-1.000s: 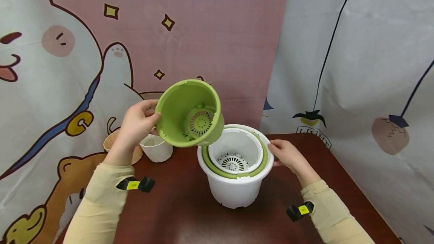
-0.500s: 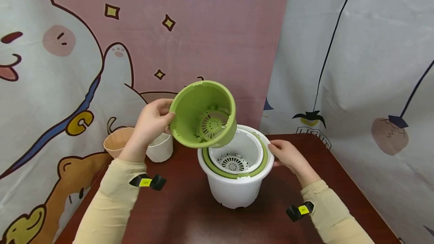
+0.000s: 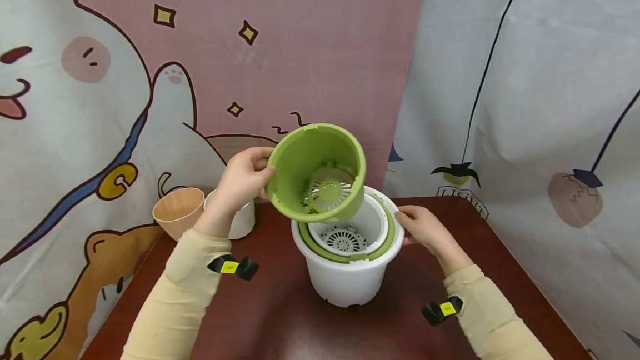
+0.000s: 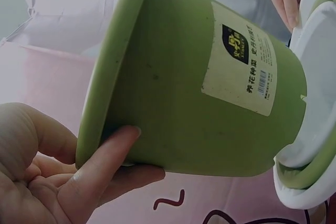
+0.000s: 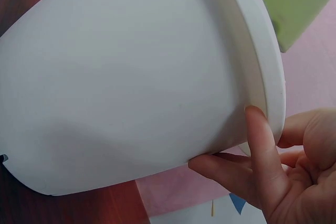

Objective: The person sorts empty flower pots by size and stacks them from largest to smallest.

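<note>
A green plastic flowerpot is held tilted in the air, its slotted bottom facing the head view. My left hand pinches its left rim, thumb inside and fingers under the lip. A paper label shows on its outer wall in the left wrist view. Below and slightly right stands a large white flowerpot on the table, with a green pot and a smaller white pot nested inside. The raised pot overlaps their back left part. My right hand grips the large white pot's right rim.
At the back left of the dark red table stand a peach-coloured pot and a small white pot, the latter partly behind my left hand. A printed cloth hangs right behind the table and along its sides.
My left hand has carried the green flowerpot rightward and slightly down, over the nested pots. More of the peach and small white pots shows. The right hand has stayed on the rim.
</note>
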### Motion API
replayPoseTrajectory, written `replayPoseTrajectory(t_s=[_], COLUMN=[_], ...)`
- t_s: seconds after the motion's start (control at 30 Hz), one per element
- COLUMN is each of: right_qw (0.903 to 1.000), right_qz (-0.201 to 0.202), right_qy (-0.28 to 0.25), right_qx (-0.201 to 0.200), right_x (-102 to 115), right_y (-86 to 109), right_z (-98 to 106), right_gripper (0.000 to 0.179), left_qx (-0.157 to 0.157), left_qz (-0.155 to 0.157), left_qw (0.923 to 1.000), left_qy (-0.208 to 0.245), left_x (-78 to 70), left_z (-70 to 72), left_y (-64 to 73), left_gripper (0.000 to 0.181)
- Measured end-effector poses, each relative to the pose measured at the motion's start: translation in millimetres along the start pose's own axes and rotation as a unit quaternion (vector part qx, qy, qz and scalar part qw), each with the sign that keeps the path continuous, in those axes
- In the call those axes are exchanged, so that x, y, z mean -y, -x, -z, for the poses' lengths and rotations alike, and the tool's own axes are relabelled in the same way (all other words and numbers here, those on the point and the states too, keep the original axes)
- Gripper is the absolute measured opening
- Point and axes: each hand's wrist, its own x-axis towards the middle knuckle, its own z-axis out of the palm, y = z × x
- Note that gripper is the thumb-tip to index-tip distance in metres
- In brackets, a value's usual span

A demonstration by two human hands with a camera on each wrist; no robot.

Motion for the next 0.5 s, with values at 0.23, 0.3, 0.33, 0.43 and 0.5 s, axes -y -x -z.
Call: replayPoseTrajectory(t_s=[0.23,0.3,0.33,0.43,0.5], right_qw=[1.0,1.0,1.0,0.9999,0.9999], right_qz=[0.001,0.001,0.002,0.001,0.003], right_qy=[-0.006,-0.006,-0.006,-0.009,-0.008], right_qx=[0.005,0.005,0.007,0.006,0.008], right_x=[0,0,0,0,0], right_y=[0.7,0.4,0.3,0.0,0.2], right_z=[1,1,1,1,1], right_gripper=[0.042,0.042,0.042,0.041,0.041], left_qx=[0.008,0.014,0.018,0.029,0.034], left_qz=[0.002,0.006,0.009,0.019,0.022], left_qw=[0.9999,0.9998,0.9997,0.9994,0.9992], left_qy=[-0.01,-0.011,-0.011,-0.004,0.0], left_x=[0.8,1.8,1.9,1.4,0.4], left_z=[-9.6,-11.9,-13.0,-16.7,-18.9], left_y=[-5.5,-6.3,-6.5,-6.5,-6.4], left_gripper=[0.041,0.041,0.041,0.042,0.042])
